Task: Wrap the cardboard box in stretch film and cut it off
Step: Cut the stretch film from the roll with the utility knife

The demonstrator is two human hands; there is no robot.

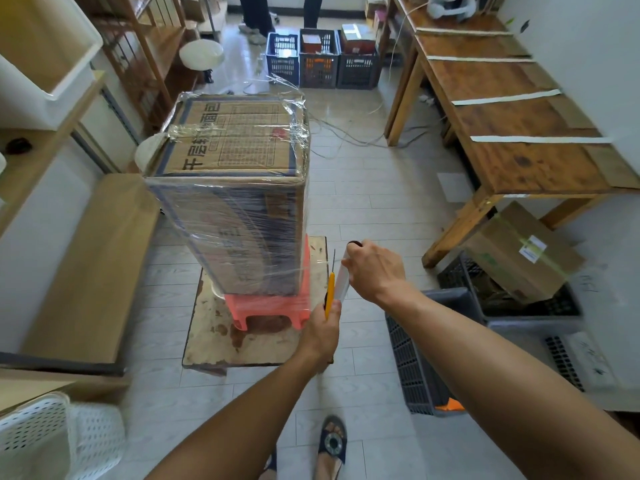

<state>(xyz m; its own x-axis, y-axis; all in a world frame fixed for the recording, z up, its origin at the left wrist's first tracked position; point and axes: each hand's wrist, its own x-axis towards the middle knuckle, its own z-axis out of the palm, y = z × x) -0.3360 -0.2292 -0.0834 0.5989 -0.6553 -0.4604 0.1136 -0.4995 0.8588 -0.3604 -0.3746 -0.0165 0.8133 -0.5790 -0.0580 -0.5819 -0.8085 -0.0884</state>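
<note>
A tall cardboard box (239,161) with printed writing stands upright on a red plastic stool (273,308), its sides covered in clear stretch film. A strip of film (318,266) runs from the box's lower right corner to the film roll (343,282). My right hand (375,270) grips that roll just right of the box. My left hand (322,329) holds a yellow utility knife (330,289), its blade pointing up beside the stretched film.
The stool sits on a worn board (207,344) on the tiled floor. A wooden table (502,109) stands at right with crates and a cardboard box (519,254) under it. Shelves line the left side. Dark crates (318,62) and a person's legs (256,12) are at the back.
</note>
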